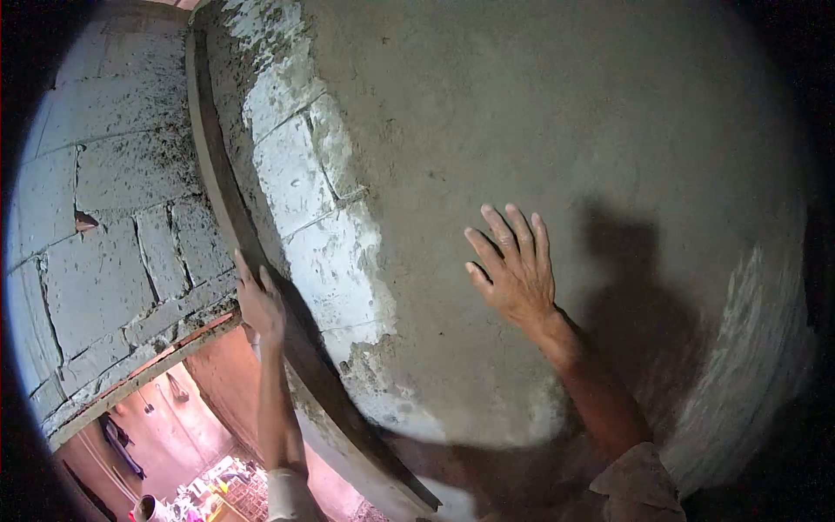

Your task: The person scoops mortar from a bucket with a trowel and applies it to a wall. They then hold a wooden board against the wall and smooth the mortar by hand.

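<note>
A long, narrow board point(217, 148) runs along the wall's vertical corner and looks bowed through the wide lens. My left hand point(263, 311) grips its edge at about mid-height, the fingers partly hidden from me. To the right, my right hand point(519, 277) is spread out on the grey plastered wall point(487, 113), fingers apart and holding nothing. Between the board and the plaster runs a strip of bare pale blocks point(300, 191) with ragged plaster at its borders.
Left of the corner stands a block wall point(104, 270) with mortar splashes, above an opening. Through that opening I see a pinkish room point(174, 418) with cluttered items point(235, 491) low down. A shadow of a head and shoulders point(635, 296) falls on the plaster.
</note>
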A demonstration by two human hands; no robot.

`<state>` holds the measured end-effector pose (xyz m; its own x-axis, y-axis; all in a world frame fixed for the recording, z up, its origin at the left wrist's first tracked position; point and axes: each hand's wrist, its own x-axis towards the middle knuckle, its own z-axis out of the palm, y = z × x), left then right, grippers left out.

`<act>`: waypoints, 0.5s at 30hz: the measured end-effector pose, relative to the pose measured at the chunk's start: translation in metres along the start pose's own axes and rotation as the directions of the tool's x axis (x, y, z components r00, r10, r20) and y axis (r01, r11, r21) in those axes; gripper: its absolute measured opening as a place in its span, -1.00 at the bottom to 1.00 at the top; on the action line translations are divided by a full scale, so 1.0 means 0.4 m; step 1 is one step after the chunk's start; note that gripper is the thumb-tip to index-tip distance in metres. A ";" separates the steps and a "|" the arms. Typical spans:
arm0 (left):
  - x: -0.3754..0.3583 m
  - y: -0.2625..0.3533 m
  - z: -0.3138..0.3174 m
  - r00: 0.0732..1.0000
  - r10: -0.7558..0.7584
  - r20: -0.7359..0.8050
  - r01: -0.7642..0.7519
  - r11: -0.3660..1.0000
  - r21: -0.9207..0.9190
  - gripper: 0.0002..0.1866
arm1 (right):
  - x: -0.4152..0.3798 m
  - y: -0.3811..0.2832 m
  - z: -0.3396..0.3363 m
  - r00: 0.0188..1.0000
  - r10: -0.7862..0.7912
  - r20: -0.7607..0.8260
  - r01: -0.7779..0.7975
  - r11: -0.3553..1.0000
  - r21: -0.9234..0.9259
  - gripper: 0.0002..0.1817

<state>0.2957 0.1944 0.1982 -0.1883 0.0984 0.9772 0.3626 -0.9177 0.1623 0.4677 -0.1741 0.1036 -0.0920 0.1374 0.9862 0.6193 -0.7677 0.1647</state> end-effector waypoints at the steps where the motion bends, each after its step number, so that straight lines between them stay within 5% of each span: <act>1: 0.035 0.013 -0.009 0.997 -0.034 0.064 0.035 0.999 -0.018 -0.39 | 0.001 -0.002 0.003 1.000 0.006 -0.008 -0.006 1.000 -0.010 -0.37; 3: 0.131 -0.008 0.034 0.997 0.071 -0.031 -0.073 0.997 -0.037 -0.39 | 0.006 -0.008 -0.010 0.999 0.027 0.025 -0.026 0.999 -0.037 -0.36; 9: 0.421 -0.060 0.096 0.999 0.051 0.013 -0.051 0.999 -0.003 -0.39 | 0.016 -0.016 -0.035 0.996 0.037 0.086 -0.033 0.998 -0.055 -0.37; 11: 0.428 -0.070 0.110 0.983 0.144 -0.115 -0.146 0.989 -0.013 -0.40 | 0.014 -0.011 -0.027 0.996 0.032 0.078 -0.027 0.997 -0.071 -0.37; 14: 0.359 -0.015 0.053 1.000 0.025 0.015 -0.026 0.996 0.081 -0.38 | 0.016 -0.013 -0.029 0.995 0.035 0.090 -0.027 0.996 -0.085 -0.37; 15: 0.324 -0.019 0.057 0.996 0.070 -0.048 -0.069 0.997 0.033 -0.39 | 0.017 -0.014 -0.028 0.996 0.035 0.086 -0.029 0.996 -0.079 -0.37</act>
<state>0.2892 0.2229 0.3266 -0.2063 0.0150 0.9784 0.4049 -0.9090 0.0993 0.4549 -0.1759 0.1096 -0.0029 0.1631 0.9866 0.5580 -0.8185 0.1370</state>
